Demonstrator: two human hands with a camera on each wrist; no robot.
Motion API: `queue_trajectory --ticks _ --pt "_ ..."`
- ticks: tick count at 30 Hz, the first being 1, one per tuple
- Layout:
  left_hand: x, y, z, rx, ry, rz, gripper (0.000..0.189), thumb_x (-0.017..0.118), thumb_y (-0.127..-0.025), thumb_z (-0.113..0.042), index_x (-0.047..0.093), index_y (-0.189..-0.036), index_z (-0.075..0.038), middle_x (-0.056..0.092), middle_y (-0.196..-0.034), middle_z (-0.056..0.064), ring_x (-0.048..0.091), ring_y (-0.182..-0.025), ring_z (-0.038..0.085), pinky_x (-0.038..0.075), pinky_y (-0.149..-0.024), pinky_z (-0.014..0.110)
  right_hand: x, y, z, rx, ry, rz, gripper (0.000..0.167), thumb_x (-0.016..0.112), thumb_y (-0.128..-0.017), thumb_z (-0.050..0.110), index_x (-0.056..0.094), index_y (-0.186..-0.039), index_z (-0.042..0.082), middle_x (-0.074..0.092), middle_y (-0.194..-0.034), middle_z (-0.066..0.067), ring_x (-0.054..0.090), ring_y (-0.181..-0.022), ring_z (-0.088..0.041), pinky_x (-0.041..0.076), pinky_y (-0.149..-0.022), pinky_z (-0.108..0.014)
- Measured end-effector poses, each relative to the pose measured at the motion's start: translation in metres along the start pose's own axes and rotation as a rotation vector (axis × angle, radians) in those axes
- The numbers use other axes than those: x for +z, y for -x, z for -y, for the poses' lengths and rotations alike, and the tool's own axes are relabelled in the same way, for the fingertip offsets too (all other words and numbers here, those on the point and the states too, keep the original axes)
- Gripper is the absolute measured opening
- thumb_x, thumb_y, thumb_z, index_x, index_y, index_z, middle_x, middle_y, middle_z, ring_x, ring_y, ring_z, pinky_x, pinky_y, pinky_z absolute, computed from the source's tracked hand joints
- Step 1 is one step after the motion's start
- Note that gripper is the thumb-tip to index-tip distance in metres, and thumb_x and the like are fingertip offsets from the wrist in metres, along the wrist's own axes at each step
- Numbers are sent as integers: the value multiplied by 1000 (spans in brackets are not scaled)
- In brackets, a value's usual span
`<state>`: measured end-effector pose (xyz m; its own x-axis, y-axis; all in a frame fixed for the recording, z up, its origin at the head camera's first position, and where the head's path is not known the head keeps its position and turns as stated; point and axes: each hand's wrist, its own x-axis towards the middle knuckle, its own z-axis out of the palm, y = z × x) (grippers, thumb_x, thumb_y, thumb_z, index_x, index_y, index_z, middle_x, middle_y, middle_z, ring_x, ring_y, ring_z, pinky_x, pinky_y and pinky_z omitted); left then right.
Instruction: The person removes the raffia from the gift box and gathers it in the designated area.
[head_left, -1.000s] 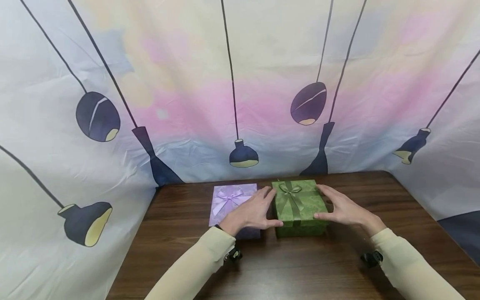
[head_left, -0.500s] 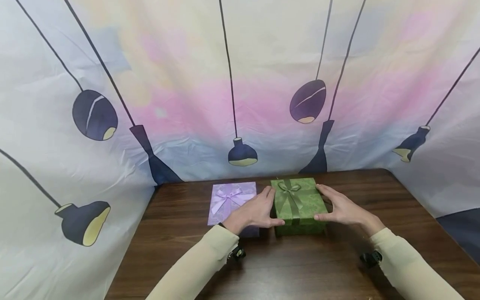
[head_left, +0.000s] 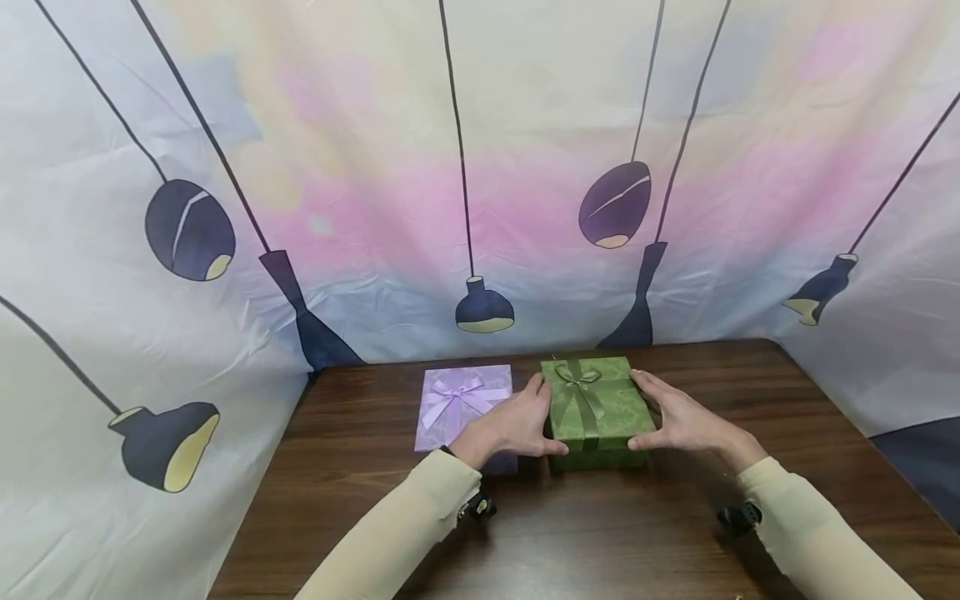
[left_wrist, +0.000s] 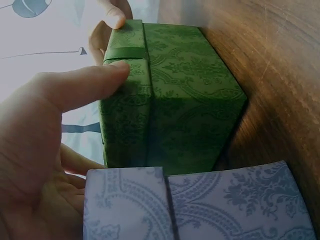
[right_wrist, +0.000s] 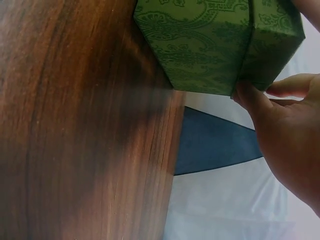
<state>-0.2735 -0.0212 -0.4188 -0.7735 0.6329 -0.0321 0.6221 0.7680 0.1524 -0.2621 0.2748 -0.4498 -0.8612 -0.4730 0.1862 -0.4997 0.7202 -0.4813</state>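
Note:
A green patterned gift box [head_left: 615, 408] with a ribbon bow stands on the table, its lid seated on the base. My left hand [head_left: 513, 421] grips the lid's left side, the thumb pressing its front face beside the ribbon in the left wrist view. On the opposite side, my right hand [head_left: 686, 421] holds the lid with the thumb at the front corner and the fingers farther back along the edge. A lilac gift box [head_left: 442, 417] with a satin bow sits just left of the green one, partly hidden beneath my left hand and forearm.
The dark wooden table [head_left: 337, 500] runs back to a fabric backdrop [head_left: 375, 167] printed with hanging lamps. The lilac box stands close against the left hand's side of the green box. Black wrist devices [head_left: 740, 518] hang below both sleeves.
Both thumbs have shifted slightly down onto the front of the green gift box's lid, and the hands sit a little closer around it. The boxes stay in place.

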Motion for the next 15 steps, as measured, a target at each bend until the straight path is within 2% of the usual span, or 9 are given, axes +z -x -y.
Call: queue_trajectory --ticks 5,15 --pt "0 1 -2 -20 39 23 108 73 -79 -57 24 -150 8 19 -157 30 45 -134 37 43 -108 35 1 1 -1 1 -4 14 115 82 -72 50 22 -150 -9 25 -154 -33 30 -138 -49 33 -107 -63" --pt "0 0 -2 -30 79 25 105 75 -79 -53 25 -150 7 19 -156 31 47 -132 39 45 -106 38 1 1 1 5 -5 10 113 81 -74 50 22 -151 -8 28 -152 -33 37 -134 -49 38 -104 -60"
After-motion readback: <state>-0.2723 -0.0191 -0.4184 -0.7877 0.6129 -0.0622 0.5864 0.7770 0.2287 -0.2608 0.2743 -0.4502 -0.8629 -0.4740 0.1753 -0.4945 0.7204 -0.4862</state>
